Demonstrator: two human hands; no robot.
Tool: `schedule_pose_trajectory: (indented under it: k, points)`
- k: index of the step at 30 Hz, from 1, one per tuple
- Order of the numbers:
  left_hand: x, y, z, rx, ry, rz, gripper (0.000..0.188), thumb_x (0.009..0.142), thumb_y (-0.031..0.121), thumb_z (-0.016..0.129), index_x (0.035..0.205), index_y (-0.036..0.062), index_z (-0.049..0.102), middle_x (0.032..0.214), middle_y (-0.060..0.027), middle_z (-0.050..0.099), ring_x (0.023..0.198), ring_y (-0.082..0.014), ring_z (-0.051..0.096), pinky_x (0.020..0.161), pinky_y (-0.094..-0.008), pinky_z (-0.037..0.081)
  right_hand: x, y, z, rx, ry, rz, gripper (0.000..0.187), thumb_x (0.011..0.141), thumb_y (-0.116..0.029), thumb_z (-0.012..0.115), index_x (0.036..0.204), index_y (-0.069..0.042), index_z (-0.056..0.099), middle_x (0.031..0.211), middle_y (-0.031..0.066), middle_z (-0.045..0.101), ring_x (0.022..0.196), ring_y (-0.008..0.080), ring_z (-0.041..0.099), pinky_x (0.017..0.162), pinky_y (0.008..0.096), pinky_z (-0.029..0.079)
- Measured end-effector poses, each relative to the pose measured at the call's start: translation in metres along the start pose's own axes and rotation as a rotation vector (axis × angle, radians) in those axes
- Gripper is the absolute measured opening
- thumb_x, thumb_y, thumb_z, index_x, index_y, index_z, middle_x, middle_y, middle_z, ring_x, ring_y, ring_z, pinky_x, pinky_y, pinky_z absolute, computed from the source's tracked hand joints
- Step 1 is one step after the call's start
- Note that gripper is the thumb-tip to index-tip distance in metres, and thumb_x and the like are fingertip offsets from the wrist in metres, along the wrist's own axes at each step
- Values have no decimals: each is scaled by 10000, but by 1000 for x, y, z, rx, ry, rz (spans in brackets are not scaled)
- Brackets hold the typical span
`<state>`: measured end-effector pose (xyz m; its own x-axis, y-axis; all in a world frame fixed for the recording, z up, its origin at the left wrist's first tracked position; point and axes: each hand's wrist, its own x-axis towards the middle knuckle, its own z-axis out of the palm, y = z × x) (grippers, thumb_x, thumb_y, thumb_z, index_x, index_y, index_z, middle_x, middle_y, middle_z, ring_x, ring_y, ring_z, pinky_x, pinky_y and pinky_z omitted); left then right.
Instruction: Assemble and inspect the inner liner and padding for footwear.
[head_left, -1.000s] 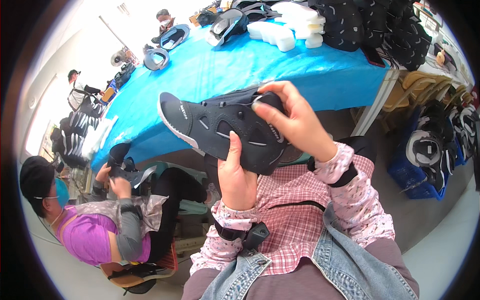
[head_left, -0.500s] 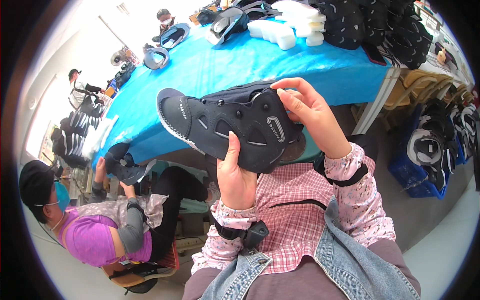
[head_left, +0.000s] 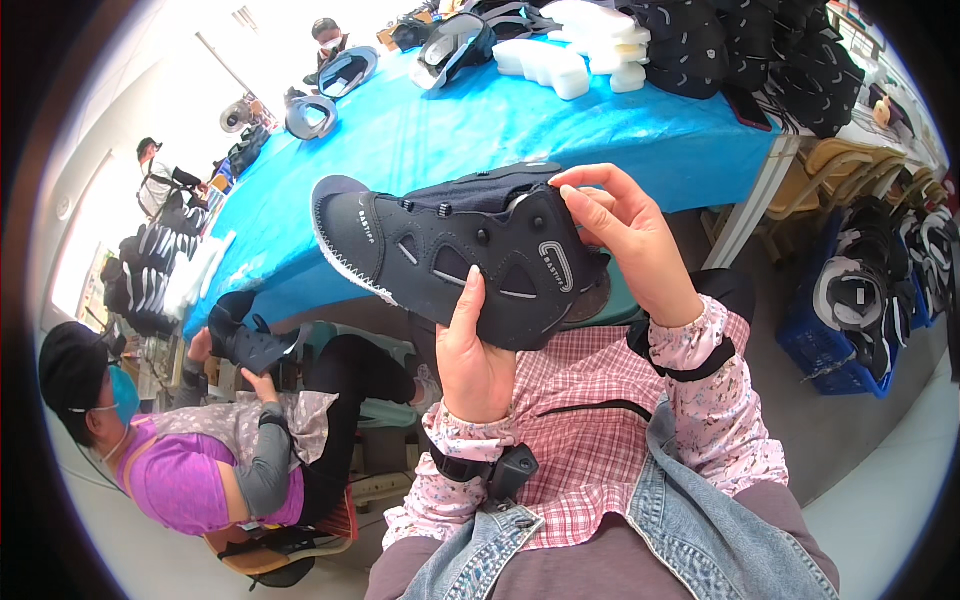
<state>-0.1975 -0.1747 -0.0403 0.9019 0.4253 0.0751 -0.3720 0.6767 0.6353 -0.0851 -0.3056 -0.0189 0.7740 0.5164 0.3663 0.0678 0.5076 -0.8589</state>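
Observation:
A black shoe upper (head_left: 440, 262) hangs over my lap, its toe pointing left and its ankle opening to the upper right. Light zigzag stitching runs along its lower edge near the toe, and its side has cutouts and a grey loop emblem. My left hand (head_left: 476, 368) grips it from below, thumb pressed on the near side; the other fingers are hidden behind it. At the collar's heel end, my right hand (head_left: 630, 240) pinches the top edge between thumb and fingertips.
Beyond lies a blue-covered table (head_left: 400, 140) with white foam shoe forms (head_left: 545, 68), piled black uppers (head_left: 690, 45) and a phone (head_left: 747, 108). A blue crate (head_left: 850, 320) of uppers stands right. At left a seated co-worker (head_left: 220, 450) holds another upper (head_left: 255, 340).
My hands and the shoe upper have barely shifted, keeping the same grip. The co-worker at the left has turned the upper in their hands slightly.

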Motion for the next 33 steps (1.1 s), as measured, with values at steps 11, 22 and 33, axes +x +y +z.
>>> schedule_pose_trajectory:
  k: [11, 22, 33]
  points:
    - [-1, -2, 1, 15, 17, 13, 296, 947, 131, 474, 1208, -7, 495, 1198, -122, 570, 1092, -228, 563, 949, -372, 456, -4, 3, -1, -42, 56, 18, 249, 905, -203, 595, 1084, -39, 540, 925, 66, 655, 803, 65, 590, 695, 185, 466]
    - [-1, 1, 1, 20, 7, -2, 327, 961, 204, 455, 1223, 11, 487, 1196, -110, 572, 1085, -224, 562, 945, -369, 448, -16, 15, -3, -69, -10, 73, 275, 941, -251, 544, 967, 23, 560, 873, -6, 603, 785, 27, 529, 665, 180, 433]
    - [4, 0, -10, -112, -101, -197, 396, 977, 311, 421, 1272, 48, 451, 1255, -104, 530, 1138, -233, 521, 986, -399, 419, -25, 17, 6, -525, -10, 27, 301, 807, -173, 710, 979, 28, 566, 829, 1, 582, 747, 49, 517, 640, 205, 450]
